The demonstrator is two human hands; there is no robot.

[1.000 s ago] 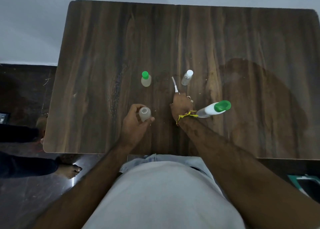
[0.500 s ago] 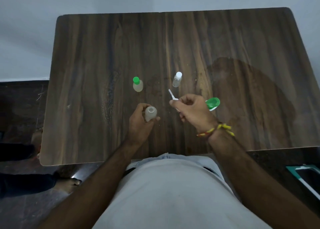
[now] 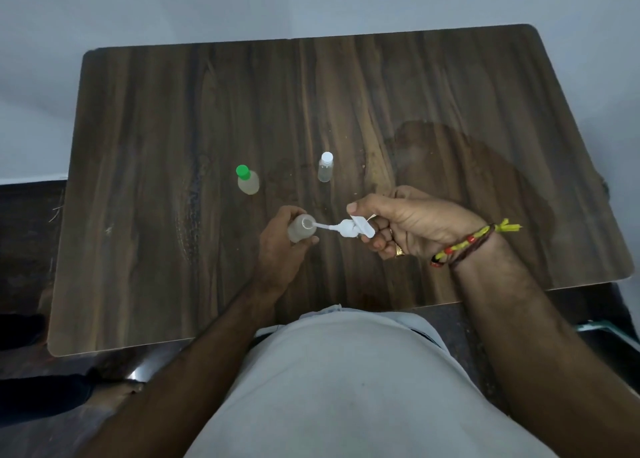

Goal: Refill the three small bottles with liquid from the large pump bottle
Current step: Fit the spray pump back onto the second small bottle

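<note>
- The left hand (image 3: pixel 280 249), just left of the frame's centre, curls its fingers round an open small bottle (image 3: pixel 302 228) and holds it upright over the table (image 3: pixel 138 180); the bottle looks like thin, light plastic, so a grip low on the body seems best, firm enough to steady it yet not so tight that it buckles
- The right hand (image 3: pixel 412 227), right of centre, wraps round the pump head (image 3: pixel 353 229) with the thumb on top; the spout tip sits at the open mouth; the large bottle's body is hidden behind the hand, so I cannot tell how full or heavy it is
- The pump is stiff plastic and likely slick if wet; pressing the top while bracing underneath should keep the thin spout from slipping off the narrow mouth
- The green-capped bottle (image 3: pixel 247 180) stands above and left of the hands; the white-capped bottle (image 3: pixel 325 167) stands upper centre; both are capped, upright and well apart from the hands
</note>
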